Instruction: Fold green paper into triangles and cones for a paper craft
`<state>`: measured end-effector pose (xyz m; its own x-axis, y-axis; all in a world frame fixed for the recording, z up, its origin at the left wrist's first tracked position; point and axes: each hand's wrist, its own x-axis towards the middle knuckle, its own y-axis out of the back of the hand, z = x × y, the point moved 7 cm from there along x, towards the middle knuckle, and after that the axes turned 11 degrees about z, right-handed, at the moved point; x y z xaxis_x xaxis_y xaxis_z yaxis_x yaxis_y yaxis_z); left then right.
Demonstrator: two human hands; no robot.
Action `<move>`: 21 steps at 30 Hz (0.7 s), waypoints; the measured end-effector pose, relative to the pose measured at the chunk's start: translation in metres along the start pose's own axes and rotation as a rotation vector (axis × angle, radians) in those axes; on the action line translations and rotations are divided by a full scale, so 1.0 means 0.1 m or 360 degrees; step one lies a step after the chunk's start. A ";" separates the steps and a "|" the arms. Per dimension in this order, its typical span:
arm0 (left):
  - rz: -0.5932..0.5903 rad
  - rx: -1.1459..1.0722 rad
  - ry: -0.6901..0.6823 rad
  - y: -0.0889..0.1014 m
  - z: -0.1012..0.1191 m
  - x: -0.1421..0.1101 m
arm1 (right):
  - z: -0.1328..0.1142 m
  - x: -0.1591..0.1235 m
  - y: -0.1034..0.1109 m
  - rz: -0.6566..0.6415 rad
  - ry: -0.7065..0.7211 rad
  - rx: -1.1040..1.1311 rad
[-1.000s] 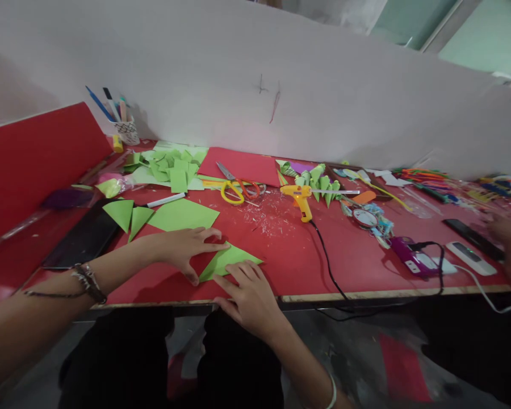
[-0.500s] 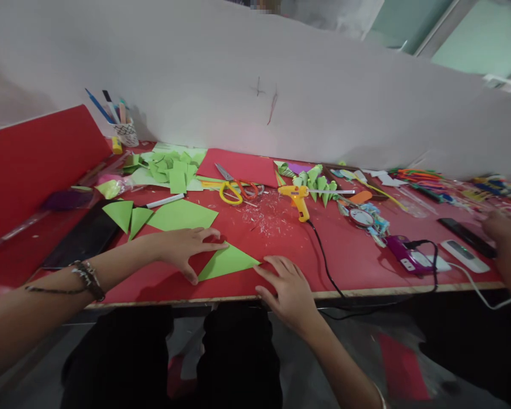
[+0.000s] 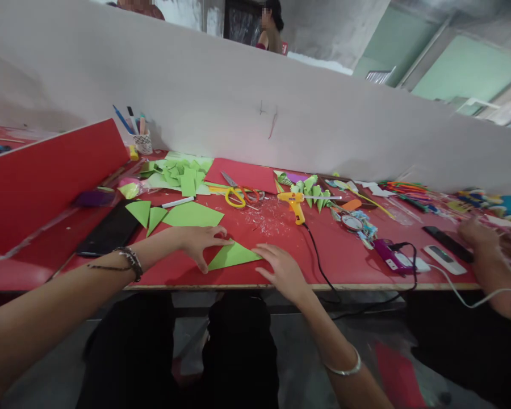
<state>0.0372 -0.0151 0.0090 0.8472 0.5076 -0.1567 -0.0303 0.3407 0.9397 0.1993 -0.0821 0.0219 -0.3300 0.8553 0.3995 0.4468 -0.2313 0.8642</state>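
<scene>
On the desk (image 3: 332, 250) near its front edge, green paper triangle (image 3: 233, 257), my left hand (image 3: 196, 241) spread wide, touching its far corner, my right hand (image 3: 286, 271) loosely open at its right corner, neither gripping

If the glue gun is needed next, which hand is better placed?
Right hand, probably: it is nearer the glue gun; the left hand is at the left end of the green paper.

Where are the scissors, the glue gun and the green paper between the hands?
Green paper (image 3: 234, 257): head view, middle of its top face.
Scissors (image 3: 235, 186): head view, where blades meet handles.
Glue gun (image 3: 297, 207): head view, its yellow body.
</scene>
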 end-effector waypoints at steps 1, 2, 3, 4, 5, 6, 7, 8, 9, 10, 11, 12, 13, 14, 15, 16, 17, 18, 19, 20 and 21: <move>0.0009 -0.0016 -0.0002 0.01 0.02 0.00 | -0.03 0.04 -0.04 -0.0045 0.0053 0.0147; 0.0016 -0.0024 0.0000 0.02 0.05 0.01 | -0.05 0.09 -0.08 -0.0074 0.0088 0.0243; 0.0023 -0.0023 0.0009 0.02 0.07 0.01 | -0.06 0.14 -0.10 -0.0078 0.0107 0.0273; 0.0038 -0.0009 0.0026 0.01 0.09 0.00 | -0.07 0.18 -0.13 -0.0090 0.0145 0.0256; 0.0065 0.0023 0.0052 0.01 0.10 -0.01 | -0.08 0.21 -0.16 -0.0096 0.0192 0.0200; 0.0104 0.0071 0.0086 0.00 0.12 -0.03 | -0.09 0.24 -0.18 -0.0099 0.0252 0.0117; 0.0150 0.0127 0.0113 -0.01 0.13 -0.05 | -0.11 0.25 -0.20 -0.0100 0.0322 0.0018; 0.0198 0.0192 0.0130 -0.02 0.15 -0.08 | -0.13 0.25 -0.22 -0.0091 0.0395 -0.0086; 0.0246 0.0253 0.0138 -0.03 0.18 -0.11 | -0.16 0.25 -0.23 -0.0075 0.0463 -0.0188; 0.0302 0.0311 0.0142 -0.03 0.21 -0.13 | -0.18 0.25 -0.25 -0.0052 0.0521 -0.0279; 0.0379 0.0371 0.0148 0.00 0.25 -0.15 | -0.20 0.25 -0.25 -0.0020 0.0565 -0.0353; 0.0475 0.0430 0.0149 0.04 0.30 -0.16 | -0.23 0.25 -0.25 0.0020 0.0591 -0.0408; 0.0584 0.0490 0.0146 0.10 0.36 -0.17 | -0.26 0.27 -0.23 0.0064 0.0598 -0.0441; 0.0691 0.0549 0.0137 0.17 0.42 -0.17 | -0.29 0.29 -0.21 0.0106 0.0586 -0.0448; 0.0774 0.0597 0.0112 0.24 0.50 -0.16 | -0.32 0.32 -0.17 0.0143 0.0554 -0.0431; 0.0824 0.0632 0.0088 0.29 0.57 -0.14 | -0.34 0.36 -0.12 0.0171 0.0505 -0.0389; 0.0851 0.0662 0.0072 0.34 0.63 -0.12 | -0.36 0.40 -0.07 0.0184 0.0441 -0.0324; 0.0888 0.0693 0.0071 0.39 0.68 -0.11 | -0.38 0.43 -0.01 0.0191 0.0370 -0.0240; 0.0929 0.0721 0.0064 0.43 0.73 -0.10 | -0.39 0.46 0.04 0.0185 0.0304 -0.0141; 0.0976 0.0745 0.0058 0.47 0.77 -0.10 | -0.40 0.48 0.09 0.0169 0.0248 -0.0027; 0.1030 0.0765 0.0055 0.50 0.81 -0.11 | -0.42 0.49 0.14 0.0143 0.0208 0.0099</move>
<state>0.0689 -0.0675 0.0823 0.7227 0.5147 0.4612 -0.2712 -0.4027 0.8743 0.1545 -0.0631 0.0658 -0.3896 0.7639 0.5144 0.5287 -0.2718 0.8041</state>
